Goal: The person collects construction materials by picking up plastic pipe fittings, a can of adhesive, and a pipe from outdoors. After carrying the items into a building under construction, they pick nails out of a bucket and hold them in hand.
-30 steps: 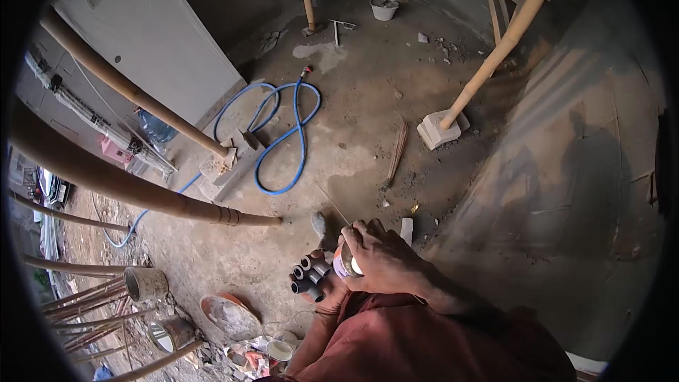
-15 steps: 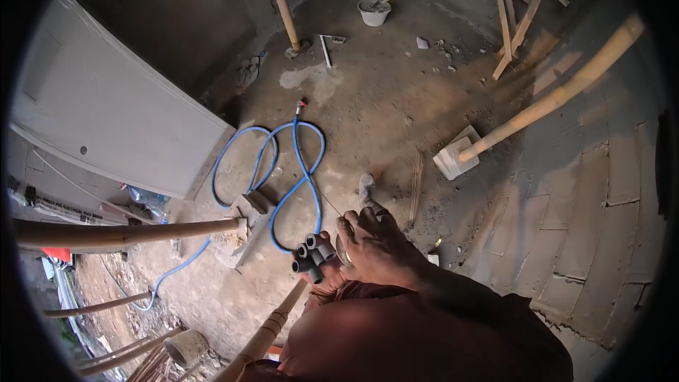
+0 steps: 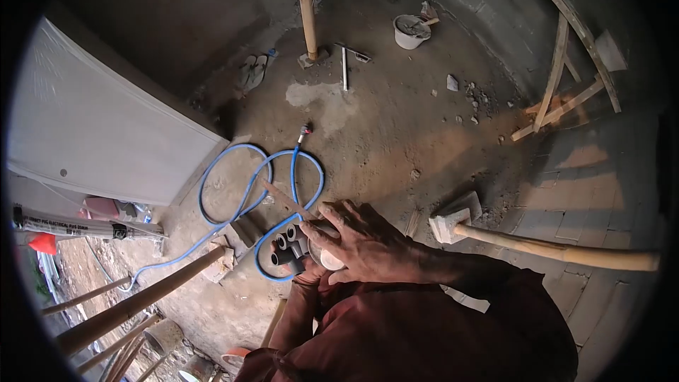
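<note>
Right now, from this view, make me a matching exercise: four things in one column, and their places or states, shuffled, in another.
Things:
1. Long, flexible blue hose
2. Dark grey, tube-shaped plastic pipe fittings
3. Round white bucket
4. Pair of pale, flat flip-flops

Places or states:
A. Containing grey mix
B. Held in the left hand
C. Side by side on the floor
D. Lying in loops

Right pairs: 1-D, 2-B, 3-A, 4-C

The floor before you carried a looped blue hose, a pair of sandals, a white bucket and scattered stones.
</note>
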Demonstrator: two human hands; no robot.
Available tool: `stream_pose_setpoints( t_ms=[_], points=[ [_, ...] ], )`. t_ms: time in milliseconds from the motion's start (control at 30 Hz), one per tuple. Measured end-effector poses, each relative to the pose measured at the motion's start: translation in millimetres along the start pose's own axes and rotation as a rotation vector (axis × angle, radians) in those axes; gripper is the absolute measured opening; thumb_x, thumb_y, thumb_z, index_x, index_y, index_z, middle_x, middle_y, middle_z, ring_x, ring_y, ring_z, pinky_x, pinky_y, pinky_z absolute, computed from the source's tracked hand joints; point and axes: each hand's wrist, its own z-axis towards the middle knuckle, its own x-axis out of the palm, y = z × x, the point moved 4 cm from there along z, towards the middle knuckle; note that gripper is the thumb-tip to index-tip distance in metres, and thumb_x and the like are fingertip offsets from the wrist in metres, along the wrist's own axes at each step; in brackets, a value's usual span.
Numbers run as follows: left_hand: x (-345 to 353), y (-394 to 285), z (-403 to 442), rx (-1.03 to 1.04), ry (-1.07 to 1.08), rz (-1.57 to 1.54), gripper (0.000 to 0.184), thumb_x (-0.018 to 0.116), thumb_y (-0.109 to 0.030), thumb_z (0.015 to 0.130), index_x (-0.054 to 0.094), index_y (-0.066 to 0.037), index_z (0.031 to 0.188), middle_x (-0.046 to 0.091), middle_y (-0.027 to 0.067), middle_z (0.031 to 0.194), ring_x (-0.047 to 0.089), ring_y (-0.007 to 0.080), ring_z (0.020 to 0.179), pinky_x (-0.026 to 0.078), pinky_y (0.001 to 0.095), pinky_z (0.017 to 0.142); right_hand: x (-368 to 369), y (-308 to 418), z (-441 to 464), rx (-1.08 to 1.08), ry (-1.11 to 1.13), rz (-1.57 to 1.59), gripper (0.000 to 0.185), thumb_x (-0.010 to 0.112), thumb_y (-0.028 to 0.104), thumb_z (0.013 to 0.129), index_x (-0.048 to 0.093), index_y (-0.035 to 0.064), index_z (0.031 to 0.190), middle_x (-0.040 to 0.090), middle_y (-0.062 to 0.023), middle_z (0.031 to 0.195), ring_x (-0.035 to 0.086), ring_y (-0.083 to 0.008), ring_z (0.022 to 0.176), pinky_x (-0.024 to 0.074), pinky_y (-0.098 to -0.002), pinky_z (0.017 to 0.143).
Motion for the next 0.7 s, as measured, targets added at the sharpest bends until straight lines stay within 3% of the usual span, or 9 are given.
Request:
stream_pose_setpoints(
  t_ms=[133, 200, 267, 333, 367, 433, 500, 633, 700],
  points=[
    [1.2, -31.7, 94.7, 0.047, -0.09, 0.058, 0.092, 0.066, -0.075, 0.079, 0.054, -0.011, 0.143, 0.053, 0.0147, 0.147, 0.048, 0.0354, 0.138, 0.035, 0.0606, 0.118, -38.7, -77.5, 68.1, -0.114, -0.06, 0.105, 0.111, 0.077, 0.066, 0.078, 0.028, 0.0186, 0.165, 0.031, -0.0297, 0.155, 0.042, -0.0486, 0.139, 0.0435, -0.0565, 0.108],
    [-0.5, -54.9, 143.5, 0.06, -0.142, 0.096, 0.091, 0.066, -0.074, 0.079, 0.054, -0.011, 0.143, 0.053, 0.0146, 0.148, 0.048, 0.0353, 0.139, 0.035, 0.0605, 0.118, -64.5, -125.0, 100.3, -0.149, -0.182, 0.307, 0.112, 0.074, 0.069, 0.08, 0.028, 0.013, 0.165, 0.029, -0.0293, 0.156, 0.038, -0.0488, 0.142, 0.041, -0.0563, 0.112],
    [-4.7, -83.9, 196.2, 0.064, -0.193, 0.142, 0.091, 0.066, -0.074, 0.079, 0.053, -0.011, 0.143, 0.053, 0.0145, 0.148, 0.048, 0.0352, 0.139, 0.035, 0.0604, 0.118, -79.0, -196.2, 129.2, -0.048, -0.326, 0.409, 0.112, 0.07, 0.069, 0.083, 0.028, 0.0009, 0.161, 0.033, -0.0257, 0.157, 0.039, -0.0426, 0.145, 0.0387, -0.0528, 0.117],
    [-14.8, -115.1, 246.4, 0.074, -0.265, 0.188, 0.09, 0.066, -0.074, 0.08, 0.053, -0.011, 0.144, 0.053, 0.0144, 0.148, 0.047, 0.0351, 0.139, 0.034, 0.0603, 0.118, -86.7, -284.4, 152.1, 0.175, -0.496, 0.536, 0.084, 0.074, 0.044, 0.095, 0.036, 0.0011, 0.156, 0.052, -0.0249, 0.143, 0.058, -0.0373, 0.128, 0.0489, -0.0463, 0.106],
    [-22.8, -131.3, 269.9, 0.081, -0.299, 0.201, 0.09, 0.066, -0.074, 0.08, 0.053, -0.011, 0.144, 0.052, 0.0143, 0.148, 0.047, 0.0351, 0.139, 0.034, 0.0602, 0.118, -71.9, -335.3, 161.6, 0.345, -0.606, 0.537, 0.064, 0.072, 0.033, 0.098, 0.045, 0.0021, 0.148, 0.065, -0.0218, 0.125, 0.068, -0.0342, 0.112, 0.0546, -0.0431, 0.097],
    [-46.7, -165.0, 310.3, 0.106, -0.379, 0.238, 0.09, 0.066, -0.073, 0.08, 0.053, -0.011, 0.144, 0.052, 0.0142, 0.149, 0.047, 0.035, 0.14, 0.034, 0.0601, 0.119, -27.0, -447.2, 190.0, 0.695, -0.696, 0.64, 0.035, 0.069, 0.028, 0.1, 0.061, 0.0005, 0.121, 0.072, -0.0156, 0.091, 0.073, -0.0314, 0.085, 0.058, -0.0421, 0.079],
    [-78.7, -198.2, 336.9, 0.134, -0.464, 0.271, 0.089, 0.066, -0.073, 0.081, 0.053, -0.011, 0.144, 0.052, 0.0142, 0.149, 0.047, 0.0349, 0.14, 0.034, 0.06, 0.119, 58.8, -571.8, 215.0, 0.784, -0.549, 0.542, 0.03, 0.065, 0.029, 0.102, 0.062, 0.0001, 0.11, 0.072, -0.0178, 0.086, 0.073, -0.0327, 0.08, 0.0571, -0.0432, 0.072],
    [-155.2, -266.5, 374.8, 0.238, -0.609, 0.336, 0.089, 0.066, -0.072, 0.082, 0.052, -0.011, 0.145, 0.052, 0.014, 0.15, 0.047, 0.0347, 0.14, 0.034, 0.0598, 0.119, 224.0, -771.9, 293.9, 0.849, -0.443, 0.472, 0.029, 0.059, 0.03, 0.104, 0.062, 0.0011, 0.107, 0.072, -0.0212, 0.086, 0.074, -0.0351, 0.082, 0.0565, -0.0467, 0.072],
    [-199.9, -293.2, 392.0, 0.294, -0.67, 0.359, 0.088, 0.065, -0.072, 0.082, 0.052, -0.012, 0.145, 0.052, 0.0139, 0.15, 0.046, 0.0346, 0.141, 0.033, 0.0596, 0.119, 306.6, -850.4, 334.2, 0.925, -0.257, 0.244, 0.032, 0.057, 0.031, 0.104, 0.061, 0.0002, 0.112, 0.073, -0.0226, 0.093, 0.074, -0.0386, 0.087, 0.0573, -0.0499, 0.074]
  ],
)
